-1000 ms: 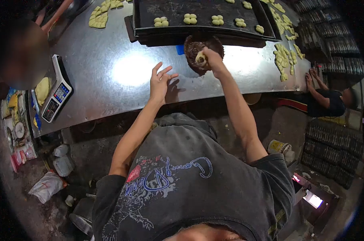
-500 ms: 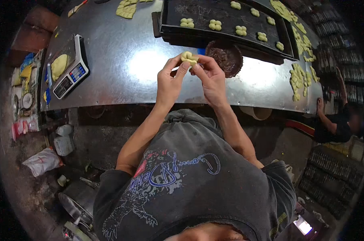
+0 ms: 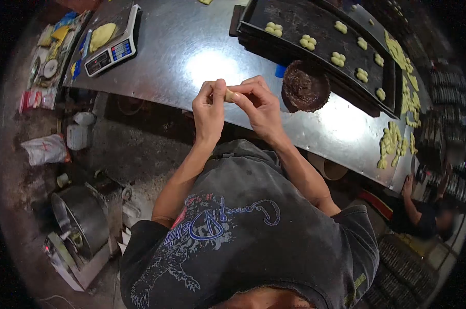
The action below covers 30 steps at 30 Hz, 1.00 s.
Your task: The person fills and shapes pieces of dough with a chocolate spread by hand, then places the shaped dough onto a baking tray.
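My left hand (image 3: 209, 108) and my right hand (image 3: 260, 109) meet above the front edge of the metal table. Both are closed, pinching a small piece of pale yellow dough (image 3: 230, 96) between thumbs and fingers. Most of the dough is hidden by the fingers. Right of my right hand sits a round bowl (image 3: 323, 103) of dark brown paste (image 3: 300, 85). Behind the bowl, a black baking tray (image 3: 323, 33) carries several four-lobed dough pieces (image 3: 308, 42), set apart from each other.
A digital scale (image 3: 109, 57) with a yellow dough lump (image 3: 102, 37) stands at the table's left. More dough pieces (image 3: 390, 144) lie on the metal table (image 3: 176, 77) at the right end. Another person's hand (image 3: 408, 184) is near that end. A metal mixing bowl (image 3: 81, 216) stands lower left.
The view has turned, so the scale and tray appear shifted right. My hands have come lower and closer together around the dough, which now shows less between my fingers.
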Motion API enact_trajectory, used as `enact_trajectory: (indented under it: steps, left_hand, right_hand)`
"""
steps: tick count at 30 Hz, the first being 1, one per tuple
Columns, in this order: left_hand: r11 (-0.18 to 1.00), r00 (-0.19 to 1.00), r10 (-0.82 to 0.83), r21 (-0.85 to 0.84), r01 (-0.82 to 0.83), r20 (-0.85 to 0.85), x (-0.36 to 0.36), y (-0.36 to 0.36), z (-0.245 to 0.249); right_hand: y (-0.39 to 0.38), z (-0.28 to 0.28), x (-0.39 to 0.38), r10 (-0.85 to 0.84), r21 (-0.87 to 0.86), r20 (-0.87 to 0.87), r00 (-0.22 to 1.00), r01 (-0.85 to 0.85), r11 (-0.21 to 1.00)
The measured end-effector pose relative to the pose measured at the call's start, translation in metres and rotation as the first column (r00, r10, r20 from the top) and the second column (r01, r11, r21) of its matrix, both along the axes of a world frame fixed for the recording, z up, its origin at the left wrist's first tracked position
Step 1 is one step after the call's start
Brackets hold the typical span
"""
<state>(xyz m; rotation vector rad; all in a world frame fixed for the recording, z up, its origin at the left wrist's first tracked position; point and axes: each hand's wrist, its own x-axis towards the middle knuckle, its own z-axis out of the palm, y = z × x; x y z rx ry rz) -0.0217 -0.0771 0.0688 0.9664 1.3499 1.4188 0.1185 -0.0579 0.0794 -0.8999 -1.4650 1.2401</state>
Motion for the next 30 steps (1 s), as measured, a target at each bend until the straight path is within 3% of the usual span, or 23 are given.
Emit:
enact_trajectory:
  steps: [3,4,5,6,8,11,14,15,18,19,22,23,26,27,30]
  left_hand:
    - [0.998,0.998,0.055,-0.034,-0.054,0.032,-0.002,0.002,0.005]
    - [0.996,0.996,0.074,-0.051,-0.071,0.054,-0.003,0.005,0.008]
    - [0.997,0.998,-0.007,-0.072,0.012,0.067,-0.016,0.008,-0.001]
    - [0.973,0.992,-0.069,-0.214,0.091,0.109,-0.029,0.01,-0.002]
    - [0.953,0.99,-0.124,-0.268,0.138,0.068,-0.046,0.016,-0.001]
    - [0.996,0.996,-0.086,0.035,0.085,0.006,-0.064,0.026,-0.006]
    - [0.981,0.999,-0.03,0.192,0.032,-0.015,-0.09,0.041,0.008]
    - [0.973,0.993,-0.067,0.212,0.087,-0.099,-0.106,0.048,0.006]
    - [0.965,0.988,-0.078,0.24,0.108,-0.132,-0.136,0.064,0.011]
    - [0.955,0.967,-0.052,0.272,0.121,-0.248,-0.147,0.074,0.009]
    - [0.973,0.974,-0.198,0.14,0.182,0.108,-0.177,0.099,0.004]
    - [0.98,0.98,-0.148,0.154,0.127,0.134,-0.183,0.107,0.005]
    - [0.942,0.923,-0.316,-0.043,0.333,0.218,-0.223,0.127,0.011]
    - [0.952,0.951,-0.299,-0.038,0.302,0.077,-0.22,0.132,0.015]
    - [0.893,0.895,-0.429,-0.091,0.44,0.121,-0.232,0.144,0.011]
  right_hand:
    - [0.004,0.013,-0.013,0.033,0.157,0.122,0.992,-0.052,0.986]
    - [0.005,0.019,-0.017,0.055,0.135,0.137,0.989,-0.074,0.988]
    - [0.005,0.024,-0.022,0.077,0.115,0.154,0.985,-0.095,0.989]
    - [0.006,0.026,-0.027,0.1,0.094,0.171,0.98,-0.118,0.989]
    - [0.017,0.021,-0.037,0.123,-0.01,0.197,0.973,-0.123,0.992]
    - [0.046,0.006,-0.064,0.078,-0.236,0.076,0.994,-0.058,0.97]
    - [0.074,-0.004,-0.101,-0.043,-0.147,0.048,0.998,0.05,0.988]
    - [0.08,-0.002,-0.117,-0.064,-0.148,-0.017,0.998,0.061,0.987]
    - [0.093,-0.002,-0.152,-0.082,-0.2,-0.059,0.995,0.069,0.977]
    - [0.096,-0.002,-0.164,-0.145,-0.141,-0.017,0.989,0.141,0.98]
    - [0.1,0.006,-0.2,-0.254,-0.208,-0.109,0.961,0.228,0.951]
    - [0.101,0.006,-0.205,-0.298,-0.004,0.086,0.951,0.3,0.954]
    - [0.099,0.009,-0.23,-0.397,0.387,0.252,0.882,0.284,0.877]
    - [0.103,-0.003,-0.23,-0.452,0.48,0.313,0.835,0.272,0.834]
    - [0.121,0.002,-0.228,-0.488,0.391,0.48,0.729,0.32,0.863]
